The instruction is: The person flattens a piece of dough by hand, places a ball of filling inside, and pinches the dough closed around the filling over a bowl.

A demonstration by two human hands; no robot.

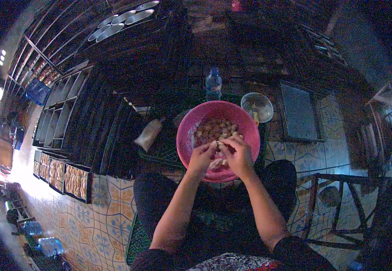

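Note:
A pink basin (184,156) stands in front of my knees with many small round brown balls (212,128) inside. Over its near half, my left hand (203,156) and my right hand (236,153) come together, fingertips pinched on a small pale piece (218,143). Below the fingers, pale lumps (218,163) lie in the basin. Both hands are closed at the fingertips. Whether the piece is dough is too small to tell.
Behind the basin stand a plastic bottle (213,86) and a metal bowl (257,107). A plastic bag (149,134) lies to the left. Trays of bread rolls (75,182) are at far left, a dark tray (300,112) and a stool frame (340,178) at right.

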